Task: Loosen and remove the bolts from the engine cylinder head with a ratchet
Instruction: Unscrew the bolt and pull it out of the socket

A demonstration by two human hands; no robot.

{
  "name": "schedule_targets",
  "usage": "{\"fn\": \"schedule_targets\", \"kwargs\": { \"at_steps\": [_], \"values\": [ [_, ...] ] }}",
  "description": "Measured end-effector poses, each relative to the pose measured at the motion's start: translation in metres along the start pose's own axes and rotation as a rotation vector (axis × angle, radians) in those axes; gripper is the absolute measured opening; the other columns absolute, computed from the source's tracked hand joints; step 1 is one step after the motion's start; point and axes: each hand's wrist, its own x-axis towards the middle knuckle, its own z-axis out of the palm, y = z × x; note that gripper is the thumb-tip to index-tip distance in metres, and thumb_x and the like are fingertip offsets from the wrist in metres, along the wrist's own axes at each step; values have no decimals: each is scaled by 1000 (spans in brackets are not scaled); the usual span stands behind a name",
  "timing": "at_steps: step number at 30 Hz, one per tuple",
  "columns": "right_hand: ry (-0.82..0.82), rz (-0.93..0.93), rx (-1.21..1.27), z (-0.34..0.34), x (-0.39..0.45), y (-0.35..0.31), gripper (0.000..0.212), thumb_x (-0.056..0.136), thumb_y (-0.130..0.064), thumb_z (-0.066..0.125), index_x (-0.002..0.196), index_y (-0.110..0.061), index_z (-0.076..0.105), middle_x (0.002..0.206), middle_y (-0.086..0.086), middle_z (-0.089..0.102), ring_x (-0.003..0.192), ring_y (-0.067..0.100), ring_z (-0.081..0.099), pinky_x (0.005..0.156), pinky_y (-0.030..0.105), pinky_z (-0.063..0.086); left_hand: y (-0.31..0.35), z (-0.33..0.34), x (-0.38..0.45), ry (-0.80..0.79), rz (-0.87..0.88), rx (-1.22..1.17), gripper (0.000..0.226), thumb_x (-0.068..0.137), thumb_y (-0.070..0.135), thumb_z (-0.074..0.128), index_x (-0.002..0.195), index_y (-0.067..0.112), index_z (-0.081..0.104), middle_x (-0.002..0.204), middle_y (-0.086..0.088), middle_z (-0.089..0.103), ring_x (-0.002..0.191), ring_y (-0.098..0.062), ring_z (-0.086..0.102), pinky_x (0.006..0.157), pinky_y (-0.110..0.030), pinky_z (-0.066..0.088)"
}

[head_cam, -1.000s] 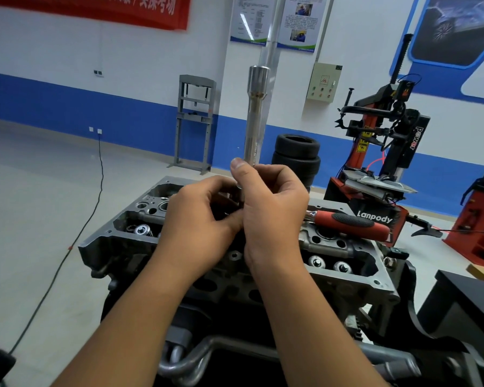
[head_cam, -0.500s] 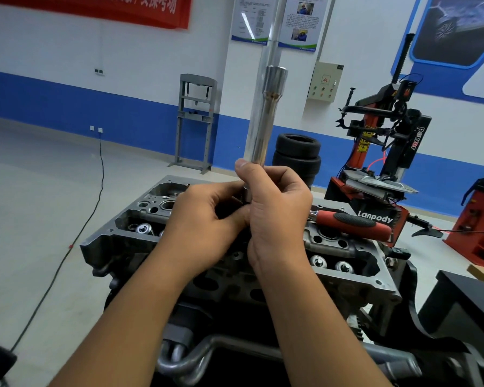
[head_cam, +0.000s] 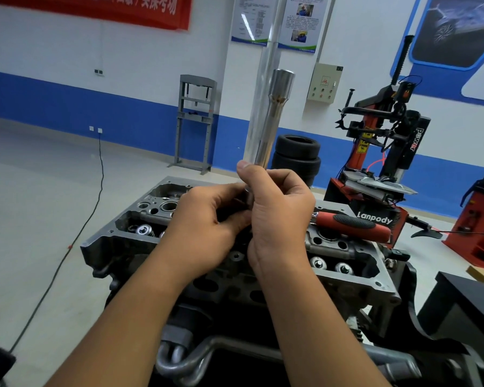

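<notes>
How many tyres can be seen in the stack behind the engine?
2: the upper tyre lies on the lower tyre, on the floor beyond the cylinder head. The right hand hides the stack's bottom, so more may exist.

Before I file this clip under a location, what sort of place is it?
Most likely a car repair training workshop: a tyre changer stands by the wall, stacked tyres sit behind the engine cylinder head, and a hydraulic press frame stands beyond.

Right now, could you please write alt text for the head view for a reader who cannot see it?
Both hands, left hand and right hand, hold a long chrome socket extension upright above an engine cylinder head. A red-handled ratchet rests on the head behind the right hand.
</notes>
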Motion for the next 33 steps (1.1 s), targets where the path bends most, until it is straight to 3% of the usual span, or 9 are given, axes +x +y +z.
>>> {"fn": "schedule_targets", "kwargs": {
  "at_steps": [5,10,16,22,28,33],
  "values": [
    [-20,21,10,1,0,-2,19,63,-27,88,59,-26,70,64,-2,65,63,13,65,64,31,56,-3,4,0,144,-9,3,34,86,5,81,115,22,79,99,7,81,96,-13,77,91,-43,61],
    [-2,19,15,0,0,-2,20,61,-27,89,60,-26,68,64,-3,63,60,10,62,61,27,54,0,-2,0,-49,-22,-18,35,96,-1,69,123,21,73,109,6,79,107,-10,74,98,-42,58],
    [-44,11,10,0,-2,-3,18,66,-22,87,63,-23,70,64,-3,65,61,11,66,61,28,56,0,3,0,175,-58,85,28,78,11,84,100,26,75,90,10,79,87,-6,75,85,-41,62],
    [-22,19,-3,0,-1,-3,19,63,-24,88,65,-24,70,68,0,65,64,12,63,65,26,55,4,-1,1,-22,-80,18,26,95,1,70,116,16,75,107,7,79,105,-6,74,99,-39,58],
    [-37,14,-8,-1,-2,-3,18,66,-20,88,66,-25,71,70,-2,69,66,11,67,66,29,59,4,4,1,192,-98,145,20,79,15,84,97,22,77,88,9,79,85,-5,75,85,-39,62],
    [-4,20,-3,0,-1,-4,20,64,-21,88,70,-19,69,69,0,67,66,13,65,66,29,58,7,-2,1,-5,-112,35,26,92,3,74,113,18,76,103,8,80,100,-4,74,95,-37,60]
  ]
}}
